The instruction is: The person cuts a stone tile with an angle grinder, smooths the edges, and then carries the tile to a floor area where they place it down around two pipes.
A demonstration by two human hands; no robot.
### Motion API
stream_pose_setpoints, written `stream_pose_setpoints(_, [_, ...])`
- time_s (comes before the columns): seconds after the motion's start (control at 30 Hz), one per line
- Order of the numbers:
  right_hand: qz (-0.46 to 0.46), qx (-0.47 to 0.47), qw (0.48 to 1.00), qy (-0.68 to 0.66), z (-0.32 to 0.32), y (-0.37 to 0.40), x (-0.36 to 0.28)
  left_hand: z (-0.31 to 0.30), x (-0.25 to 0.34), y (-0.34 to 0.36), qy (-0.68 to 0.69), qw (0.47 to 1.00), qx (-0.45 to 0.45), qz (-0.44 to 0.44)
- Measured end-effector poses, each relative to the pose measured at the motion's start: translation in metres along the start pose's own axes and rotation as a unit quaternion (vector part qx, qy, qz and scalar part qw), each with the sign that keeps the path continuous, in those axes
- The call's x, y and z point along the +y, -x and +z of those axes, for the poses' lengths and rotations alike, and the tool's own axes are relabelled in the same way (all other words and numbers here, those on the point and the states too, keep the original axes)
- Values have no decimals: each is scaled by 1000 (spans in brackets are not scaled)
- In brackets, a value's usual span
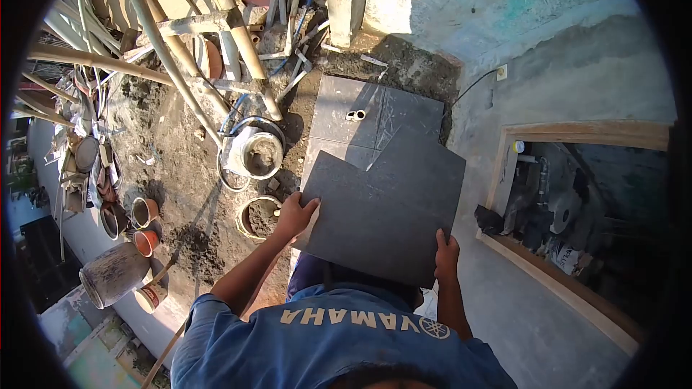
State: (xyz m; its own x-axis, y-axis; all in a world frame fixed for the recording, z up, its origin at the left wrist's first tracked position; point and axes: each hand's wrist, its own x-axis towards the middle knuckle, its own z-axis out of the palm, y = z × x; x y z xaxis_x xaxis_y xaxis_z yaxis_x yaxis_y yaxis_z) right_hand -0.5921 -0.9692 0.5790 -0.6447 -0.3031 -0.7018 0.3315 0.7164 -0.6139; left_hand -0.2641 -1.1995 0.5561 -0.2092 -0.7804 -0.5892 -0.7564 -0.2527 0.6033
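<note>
A large dark grey floor tile (382, 209) with an angular notch in its far edge is held between my two hands. My left hand (294, 217) grips its left edge, thumb on top and the other fingers mostly hidden beneath. At the right edge, my right hand (446, 255) is closed on the same tile. Beyond it, similar grey tiles (342, 104) lie on the ground, partly covered by the held one. Two short white pipe ends (355, 115) show among those laid tiles.
Left of the tiles stand a bucket of mortar (262, 155) and a second mortar container (258, 217). Bamboo poles (194, 36) lean at upper left. Small pots (145, 243) and a grey drum (115, 275) stand farther left. A wooden-framed opening (569, 245) is in the right wall.
</note>
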Motion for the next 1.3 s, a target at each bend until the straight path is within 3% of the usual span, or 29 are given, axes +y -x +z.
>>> stream_pose_setpoints(0.07, [-3,-19,999,-37,-5,-4,-33,-6,36,-23,86,996,8,10])
stream_pose_setpoints(0.13, [-21,-30,991,-126,-5,-11,-68,-23,77,-43,63,998,5,22])
stream_pose_setpoints(0.23, [-35,1,996,-79,9,-52,-101,-32,112,-82,56,998,-13,29])
stream_pose_setpoints(0.33, [-66,44,997,2,40,-146,-114,-14,100,-151,45,996,21,73])
stream_pose_setpoints(0.37, [-72,57,995,44,49,-166,-112,-15,117,-165,75,996,13,37])
stream_pose_setpoints(0.47, [-124,45,991,13,86,-228,-143,-7,114,-233,51,998,24,28])
stream_pose_setpoints(0.6, [-99,34,994,44,123,-307,-176,-9,119,-310,53,998,5,34])
stream_pose_setpoints(0.73, [-105,56,987,104,171,-384,-201,13,68,-437,97,993,-44,56])
stream_pose_setpoints(0.77, [-114,55,986,108,190,-409,-205,26,38,-487,103,990,-99,4])
stream_pose_setpoints(0.8, [-112,60,986,107,212,-436,-204,33,36,-511,101,989,-104,6])
stream_pose_setpoints(0.87, [-150,129,972,130,259,-506,-196,60,29,-570,306,943,-113,-63])
stream_pose_setpoints(0.9, [-159,159,962,154,276,-533,-180,67,19,-607,326,926,-166,-92])
stream_pose_setpoints(1.03, [-148,111,966,179,356,-669,-136,118,-46,-753,171,968,-177,-50])
stream_pose_setpoints(1.13, [-143,130,961,197,413,-750,-104,145,-69,-833,103,985,-130,-41])
stream_pose_setpoints(1.2, [-145,203,961,117,445,-789,-81,166,-101,-886,61,991,-122,0])
stream_pose_setpoints(1.3, [-121,165,971,120,467,-835,-64,187,-129,-933,128,989,-65,22])
